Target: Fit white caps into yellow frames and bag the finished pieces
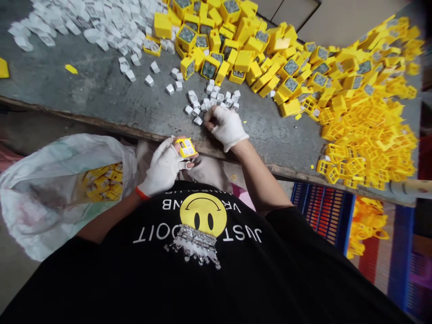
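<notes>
Just beyond the near edge of the bench (135,108), the fingers (209,122) of the right hand (228,128) are curled close together; their tips are hidden, so I cannot tell whether they have hold of anything. A loose cluster of small white caps (212,96) lies right at them, spreading to the far side and to the left. The cluster runs mostly left to right, and the right hand is clearly the nearer one to it. Nearer the body and to the left, the left hand (162,165) has its fingers bent around a yellow frame (186,147), gripping it by the edges, with white pieces showing in its openings. The frame looks nearly square, with no clear long axis, and sits near and left of the right fingers, well apart from them. Farther out, yellow boxes (243,60) are heaped on the far side, a pile of yellow frames (369,135) on the right, and a white heap (104,22) far left. Near left, a plastic bag (37,153) holds yellow pieces (105,182).
</notes>
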`<state>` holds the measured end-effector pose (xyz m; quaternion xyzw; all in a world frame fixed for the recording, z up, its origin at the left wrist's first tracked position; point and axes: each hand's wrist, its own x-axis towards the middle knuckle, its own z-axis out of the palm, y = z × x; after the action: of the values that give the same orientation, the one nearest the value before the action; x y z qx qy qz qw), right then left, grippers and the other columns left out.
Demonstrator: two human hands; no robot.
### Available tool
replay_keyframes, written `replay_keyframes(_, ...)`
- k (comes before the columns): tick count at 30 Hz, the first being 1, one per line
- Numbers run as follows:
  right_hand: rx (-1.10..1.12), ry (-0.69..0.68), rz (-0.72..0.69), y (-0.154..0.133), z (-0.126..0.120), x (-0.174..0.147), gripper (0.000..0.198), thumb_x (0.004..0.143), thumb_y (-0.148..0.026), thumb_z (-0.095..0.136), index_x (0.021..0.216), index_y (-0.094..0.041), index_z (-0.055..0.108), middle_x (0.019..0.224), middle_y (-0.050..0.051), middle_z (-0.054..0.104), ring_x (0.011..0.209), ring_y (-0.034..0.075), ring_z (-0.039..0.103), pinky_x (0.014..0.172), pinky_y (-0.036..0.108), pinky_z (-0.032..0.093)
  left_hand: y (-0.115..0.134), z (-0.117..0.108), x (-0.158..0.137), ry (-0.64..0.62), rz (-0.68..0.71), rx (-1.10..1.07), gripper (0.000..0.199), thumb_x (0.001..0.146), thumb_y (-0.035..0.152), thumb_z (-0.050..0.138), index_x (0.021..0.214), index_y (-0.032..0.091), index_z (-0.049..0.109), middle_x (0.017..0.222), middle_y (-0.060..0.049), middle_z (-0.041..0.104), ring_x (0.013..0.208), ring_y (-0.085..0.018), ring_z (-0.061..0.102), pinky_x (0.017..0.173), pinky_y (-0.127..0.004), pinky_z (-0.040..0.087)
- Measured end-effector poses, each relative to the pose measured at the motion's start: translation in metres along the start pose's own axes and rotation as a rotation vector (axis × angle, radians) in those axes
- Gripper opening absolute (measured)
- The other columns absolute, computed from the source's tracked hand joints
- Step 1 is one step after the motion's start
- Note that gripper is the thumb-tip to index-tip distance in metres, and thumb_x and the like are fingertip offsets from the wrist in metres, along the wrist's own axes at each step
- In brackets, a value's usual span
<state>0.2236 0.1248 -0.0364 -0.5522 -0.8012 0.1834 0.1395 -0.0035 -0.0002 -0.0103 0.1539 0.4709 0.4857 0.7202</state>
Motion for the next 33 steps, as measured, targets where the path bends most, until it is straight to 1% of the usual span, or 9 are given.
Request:
replay_keyframes(6, 0.079, 0.072, 0.010, 0.010, 0.003, -0.014, 0.022, 0.107, -0.031, 0.076, 0.127, -0.024, 0.079, 0.124, 0.010, 0.085, 0.120, 0.035, 0.078, 0.110, 0.057, 0.064, 0.000, 0.005, 0.002, 0.018, -0.040, 0.018, 0.009, 0.112, 0.026, 0.072, 0.117, 0.024, 0.080, 0.107, -0.005, 0.086, 0.088, -0.024, 0.084, 0.072, -0.035, 0.059)
replay_keyframes(10, -0.036, 0.015, -0.053, -0.015, 0.008, 0.008, 0.026, 0.109, -0.034, 0.077, 0.133, -0.022, 0.078, 0.138, 0.015, 0.082, 0.133, 0.040, 0.075, 0.117, 0.062, 0.060, -0.002, 0.007, 0.003, 0.017, -0.017, 0.039, 0.009, 0.111, 0.029, 0.075, 0.117, 0.024, 0.081, 0.109, -0.007, 0.086, 0.087, -0.025, 0.083, 0.073, -0.036, 0.059)
replay_keyframes(13, -0.081, -0.063, -0.075, -0.034, 0.011, 0.019, 0.028, 0.105, -0.023, 0.077, 0.132, -0.020, 0.078, 0.144, 0.018, 0.080, 0.139, 0.042, 0.073, 0.125, 0.066, 0.055, -0.003, 0.003, 0.001, 0.029, -0.002, 0.037, 0.009, 0.111, 0.029, 0.074, 0.117, 0.024, 0.079, 0.109, -0.006, 0.086, 0.087, -0.024, 0.082, 0.072, -0.035, 0.059)
replay_keyframes(17, 0.277, -0.016, -0.109, -0.031, 0.014, 0.005, 0.019, 0.103, -0.020, 0.075, 0.122, -0.023, 0.075, 0.127, 0.011, 0.082, 0.116, 0.029, 0.077, 0.111, 0.052, 0.065, 0.000, -0.002, 0.000, 0.022, 0.022, 0.028, 0.009, 0.111, 0.031, 0.076, 0.116, 0.025, 0.079, 0.104, -0.006, 0.085, 0.088, -0.024, 0.081, 0.071, -0.032, 0.060)
replay_keyframes(19, 0.526, 0.024, -0.114, -0.023, 0.013, -0.012, 0.024, 0.107, -0.036, 0.078, 0.128, -0.026, 0.072, 0.124, 0.008, 0.082, 0.108, 0.024, 0.077, 0.102, 0.046, 0.068, 0.002, -0.002, 0.000, 0.008, 0.013, 0.008, 0.008, 0.112, 0.030, 0.075, 0.116, 0.024, 0.078, 0.103, -0.006, 0.085, 0.087, -0.024, 0.081, 0.070, -0.032, 0.060)
replay_keyframes(22, 0.763, 0.053, -0.100, -0.019, 0.009, -0.037, 0.048, 0.107, -0.066, 0.080, 0.136, -0.028, 0.071, 0.123, 0.007, 0.082, 0.105, 0.024, 0.079, 0.097, 0.045, 0.071, 0.003, 0.001, 0.002, -0.025, -0.018, -0.026, 0.008, 0.112, 0.029, 0.074, 0.117, 0.024, 0.079, 0.106, -0.006, 0.084, 0.084, -0.022, 0.081, 0.068, -0.032, 0.060)
replay_keyframes(25, 0.863, 0.115, -0.116, -0.031, 0.004, -0.055, 0.053, 0.103, -0.077, 0.081, 0.125, -0.029, 0.076, 0.119, 0.008, 0.085, 0.106, 0.026, 0.081, 0.099, 0.047, 0.071, 0.001, 0.006, 0.004, -0.078, -0.065, -0.040, 0.012, 0.112, 0.034, 0.079, 0.118, 0.024, 0.078, 0.107, -0.006, 0.084, 0.081, -0.021, 0.080, 0.066, -0.032, 0.061)
replay_keyframes(30, 0.731, 0.236, -0.175, -0.060, 0.014, -0.071, 0.034, 0.110, -0.062, 0.078, 0.111, -0.029, 0.084, 0.123, 0.010, 0.088, 0.126, 0.031, 0.082, 0.120, 0.054, 0.063, -0.001, 0.010, 0.003, -0.244, -0.125, -0.078, 0.017, 0.115, 0.037, 0.074, 0.113, 0.022, 0.081, 0.116, -0.010, 0.086, 0.087, -0.021, 0.074, 0.065, -0.029, 0.060)
replay_keyframes(33, 0.642, 0.249, -0.233, -0.065, 0.025, -0.077, 0.035, 0.114, -0.058, 0.070, 0.104, -0.028, 0.086, 0.125, 0.011, 0.090, 0.125, 0.031, 0.083, 0.121, 0.057, 0.061, -0.001, 0.007, 0.003, -0.262, -0.169, -0.098, 0.014, 0.112, 0.035, 0.078, 0.116, 0.023, 0.084, 0.120, -0.010, 0.088, 0.088, -0.020, 0.074, 0.065, -0.026, 0.061)
